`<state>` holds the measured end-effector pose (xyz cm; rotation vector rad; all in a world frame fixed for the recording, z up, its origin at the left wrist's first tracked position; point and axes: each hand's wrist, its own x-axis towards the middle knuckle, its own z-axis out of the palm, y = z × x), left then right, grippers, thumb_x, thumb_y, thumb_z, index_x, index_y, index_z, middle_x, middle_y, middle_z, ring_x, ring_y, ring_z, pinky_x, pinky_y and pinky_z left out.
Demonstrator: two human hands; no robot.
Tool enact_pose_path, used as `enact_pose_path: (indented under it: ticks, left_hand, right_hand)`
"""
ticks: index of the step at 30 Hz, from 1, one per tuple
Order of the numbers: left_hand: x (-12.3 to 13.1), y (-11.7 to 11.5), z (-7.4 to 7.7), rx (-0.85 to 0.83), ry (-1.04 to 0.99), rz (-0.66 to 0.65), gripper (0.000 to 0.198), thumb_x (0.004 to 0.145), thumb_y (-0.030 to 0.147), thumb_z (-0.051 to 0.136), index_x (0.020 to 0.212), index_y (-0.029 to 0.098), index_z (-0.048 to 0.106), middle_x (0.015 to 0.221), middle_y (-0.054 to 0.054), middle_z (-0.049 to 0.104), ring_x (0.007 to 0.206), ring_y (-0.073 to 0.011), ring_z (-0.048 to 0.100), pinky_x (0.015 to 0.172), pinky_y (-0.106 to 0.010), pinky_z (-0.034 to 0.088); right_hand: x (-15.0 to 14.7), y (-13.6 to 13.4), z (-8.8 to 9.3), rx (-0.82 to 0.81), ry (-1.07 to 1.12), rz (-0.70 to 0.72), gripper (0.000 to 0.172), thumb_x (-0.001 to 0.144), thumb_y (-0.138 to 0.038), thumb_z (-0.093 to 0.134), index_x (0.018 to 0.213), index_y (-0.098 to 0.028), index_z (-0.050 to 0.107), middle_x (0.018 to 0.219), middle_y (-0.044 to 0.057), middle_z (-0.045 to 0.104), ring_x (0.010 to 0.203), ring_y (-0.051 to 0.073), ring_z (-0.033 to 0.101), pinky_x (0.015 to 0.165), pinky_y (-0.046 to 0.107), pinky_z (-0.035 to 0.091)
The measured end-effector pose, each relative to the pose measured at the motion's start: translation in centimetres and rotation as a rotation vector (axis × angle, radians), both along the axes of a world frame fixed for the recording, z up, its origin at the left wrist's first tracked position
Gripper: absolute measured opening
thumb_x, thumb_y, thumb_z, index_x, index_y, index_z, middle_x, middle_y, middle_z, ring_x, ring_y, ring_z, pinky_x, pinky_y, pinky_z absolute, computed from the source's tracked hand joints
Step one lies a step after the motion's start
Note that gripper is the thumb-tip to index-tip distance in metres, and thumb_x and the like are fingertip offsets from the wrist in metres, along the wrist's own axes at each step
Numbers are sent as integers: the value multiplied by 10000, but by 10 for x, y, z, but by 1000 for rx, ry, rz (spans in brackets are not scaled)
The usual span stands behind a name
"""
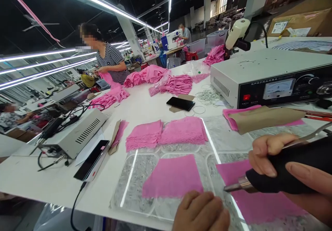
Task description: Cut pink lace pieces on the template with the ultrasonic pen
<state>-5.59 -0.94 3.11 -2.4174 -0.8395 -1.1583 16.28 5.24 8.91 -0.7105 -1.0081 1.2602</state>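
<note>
My right hand (pixel 282 168) is wrapped round a black hand tool (pixel 285 175) whose metal tip points left over a pink fabric piece (pixel 249 203) on a clear glass plate (pixel 135 186). My left hand (pixel 201 212) rests at the plate's front edge with its fingers curled under, touching the near edge of another flat pink fabric piece (pixel 172 177). Two stacks of pink lace pieces (pixel 166 132) lie just beyond on the white table (pixel 145 103).
A grey control box (pixel 269 75) with a meter stands at right, another box (pixel 77 132) with cables at left. A black phone (pixel 180 103), rubber bands (pixel 207 96) and pink fabric heaps (pixel 147 75) lie farther back. A person in a striped shirt (pixel 111 59) works across the table.
</note>
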Motion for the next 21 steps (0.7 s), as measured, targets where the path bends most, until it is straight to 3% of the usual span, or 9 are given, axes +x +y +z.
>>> enact_pose_path:
  ticks: [6, 14, 18, 21]
  left_hand:
    - [-34, 0, -7, -16, 172, 104, 305, 975, 373, 478, 1015, 156, 689, 1008, -106, 735, 950, -202, 704, 844, -310, 545]
    - [-38, 4, -8, 18, 186, 89, 297, 984, 346, 465, 1020, 152, 686, 1018, -113, 727, 955, -200, 692, 885, -321, 518]
    - [-42, 7, -10, 17, 187, 63, 315, 960, 405, 521, 1023, 138, 676, 1013, -121, 723, 935, -203, 690, 885, -322, 500]
    - [-40, 8, -9, 39, 162, 60, 349, 992, 416, 462, 994, 143, 680, 983, -102, 731, 924, -192, 690, 856, -305, 486]
  right_hand:
    - [-14, 0, 12, 38, 8, 35, 192, 706, -394, 788, 758, -269, 652, 753, 15, 526, 503, 135, 551, 449, 317, 556]
    - [-30, -2, 20, 67, 34, 26, 165, 720, -339, 796, 731, -261, 651, 705, 6, 552, 531, 128, 568, 501, 269, 558]
    - [-40, -4, 21, 98, 2, 91, 125, 798, -349, 744, 795, -274, 644, 760, -7, 551, 588, 118, 581, 569, 272, 567]
    - [-46, -4, 18, 113, 13, 139, 105, 836, -350, 711, 831, -283, 631, 791, -15, 538, 606, 116, 573, 572, 286, 565]
